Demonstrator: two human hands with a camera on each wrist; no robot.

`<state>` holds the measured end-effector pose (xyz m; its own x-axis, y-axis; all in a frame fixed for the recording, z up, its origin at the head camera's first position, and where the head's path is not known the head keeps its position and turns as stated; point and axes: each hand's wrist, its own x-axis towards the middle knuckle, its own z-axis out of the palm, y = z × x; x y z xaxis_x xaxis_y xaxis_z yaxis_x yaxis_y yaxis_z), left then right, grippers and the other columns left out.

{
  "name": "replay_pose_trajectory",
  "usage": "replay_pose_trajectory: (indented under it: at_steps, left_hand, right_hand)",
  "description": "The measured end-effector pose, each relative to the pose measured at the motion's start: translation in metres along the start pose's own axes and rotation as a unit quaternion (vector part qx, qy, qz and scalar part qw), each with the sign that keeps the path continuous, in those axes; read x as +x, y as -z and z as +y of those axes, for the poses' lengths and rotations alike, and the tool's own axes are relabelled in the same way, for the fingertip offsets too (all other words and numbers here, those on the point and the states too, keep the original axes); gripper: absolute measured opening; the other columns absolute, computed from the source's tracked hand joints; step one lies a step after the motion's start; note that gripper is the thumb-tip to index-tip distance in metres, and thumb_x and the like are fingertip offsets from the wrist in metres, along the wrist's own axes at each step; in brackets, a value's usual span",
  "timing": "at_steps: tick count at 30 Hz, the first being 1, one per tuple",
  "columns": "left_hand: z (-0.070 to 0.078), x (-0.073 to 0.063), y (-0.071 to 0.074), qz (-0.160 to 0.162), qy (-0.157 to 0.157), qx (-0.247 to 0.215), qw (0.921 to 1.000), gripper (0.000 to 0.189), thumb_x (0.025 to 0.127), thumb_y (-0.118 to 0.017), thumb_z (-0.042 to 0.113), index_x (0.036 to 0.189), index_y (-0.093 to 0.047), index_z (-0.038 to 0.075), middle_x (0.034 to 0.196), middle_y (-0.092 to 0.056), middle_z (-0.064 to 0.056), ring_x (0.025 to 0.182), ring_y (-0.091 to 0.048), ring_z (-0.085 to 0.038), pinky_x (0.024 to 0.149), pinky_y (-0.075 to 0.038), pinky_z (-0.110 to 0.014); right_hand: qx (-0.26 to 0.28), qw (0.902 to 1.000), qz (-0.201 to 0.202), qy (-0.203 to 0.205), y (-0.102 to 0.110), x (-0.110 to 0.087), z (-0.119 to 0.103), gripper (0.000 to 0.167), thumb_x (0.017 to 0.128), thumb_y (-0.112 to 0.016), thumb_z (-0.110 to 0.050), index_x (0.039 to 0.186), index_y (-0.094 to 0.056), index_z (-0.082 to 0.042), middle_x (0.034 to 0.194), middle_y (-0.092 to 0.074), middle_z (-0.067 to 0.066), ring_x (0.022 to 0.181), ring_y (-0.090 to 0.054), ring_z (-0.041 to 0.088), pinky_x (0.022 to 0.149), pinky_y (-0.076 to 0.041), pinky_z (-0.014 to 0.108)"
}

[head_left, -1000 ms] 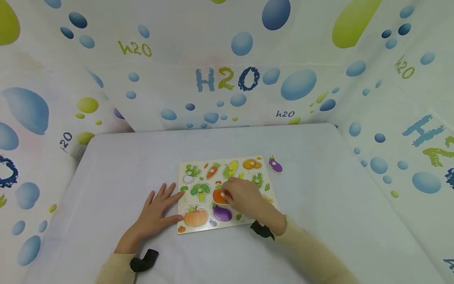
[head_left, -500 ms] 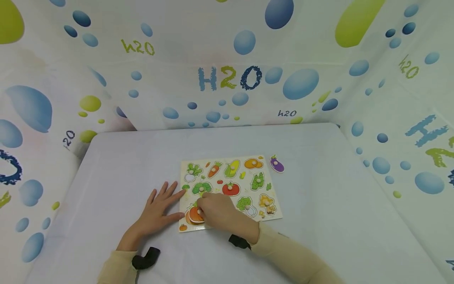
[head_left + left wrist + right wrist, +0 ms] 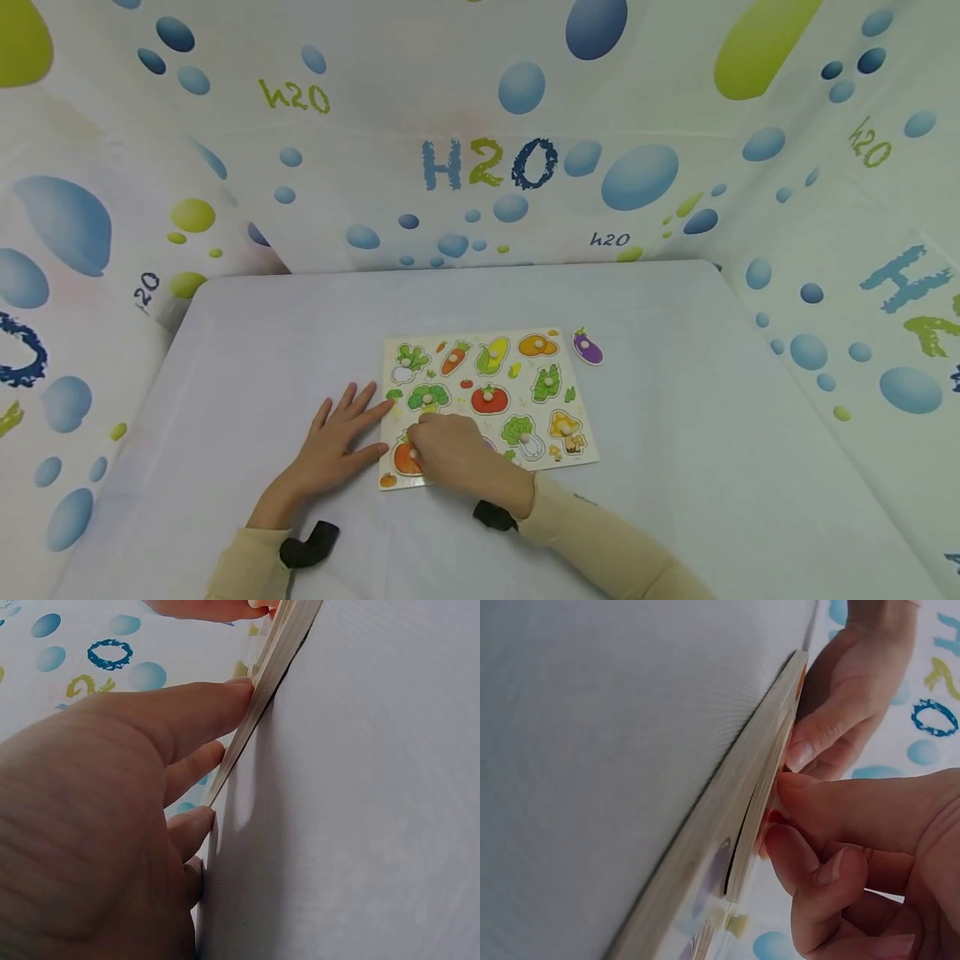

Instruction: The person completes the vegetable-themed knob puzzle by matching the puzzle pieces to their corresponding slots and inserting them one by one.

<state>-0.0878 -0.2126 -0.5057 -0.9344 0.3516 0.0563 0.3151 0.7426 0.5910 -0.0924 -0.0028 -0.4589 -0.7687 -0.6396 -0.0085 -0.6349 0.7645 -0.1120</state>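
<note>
A flat wooden peg puzzle board (image 3: 456,408) with vegetable pieces lies on the white table. My right hand (image 3: 453,450) pinches the small knob of an orange pumpkin puzzle piece (image 3: 405,460) at the board's lower left corner. Seen from the right wrist, one end of the pumpkin piece (image 3: 744,844) stands slightly proud of the board. My left hand (image 3: 330,454) lies with fingers spread, thumb and index fingertip at the board's left edge; the left wrist view shows the thumb against the wooden edge (image 3: 289,652). The right hand mostly covers the purple eggplant shape beside the pumpkin.
A loose purple eggplant piece (image 3: 588,347) lies off the board's upper right corner. Broccoli (image 3: 428,397), tomato (image 3: 490,399), cabbage (image 3: 522,437) and mushroom (image 3: 567,432) pieces sit in the board. A patterned cloth (image 3: 337,217) hangs behind the table.
My right hand has carried the pumpkin piece from over the tomato at the board's middle to the lower left corner, where it now sits over the pumpkin shape. The left hand keeps its place.
</note>
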Motion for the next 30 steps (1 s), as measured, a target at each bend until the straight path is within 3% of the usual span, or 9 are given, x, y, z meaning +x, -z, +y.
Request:
replay_pose_trajectory:
  at_steps: [19,30]
  left_hand:
    - [0.0000,0.0007,0.0001,0.002,0.000,-0.002,1.0000,0.061,0.088,-0.069,0.035,0.143,-0.051,0.017,0.159,-0.029,-0.017,0.149,-0.013,-0.043,0.116,-0.003,-0.066]
    - [-0.0005,0.0014,-0.0015,0.006,-0.002,-0.001,1.0000,0.061,0.088,-0.068,0.035,0.143,-0.051,0.016,0.159,-0.029,-0.017,0.149,-0.013,-0.043,0.116,-0.003,-0.066]
  right_hand:
    - [-0.012,0.9998,0.011,0.014,-0.0081,0.0017,-0.0004,0.006,0.091,-0.069,-0.022,0.090,-0.073,-0.017,0.079,-0.065,-0.005,0.058,-0.052,0.008,0.044,-0.038,0.020]
    - [-0.014,0.9999,-0.008,0.004,-0.0064,0.0004,0.0005,0.007,0.090,-0.070,-0.023,0.093,-0.073,-0.018,0.082,-0.065,-0.006,0.063,-0.055,0.007,0.046,-0.038,0.019]
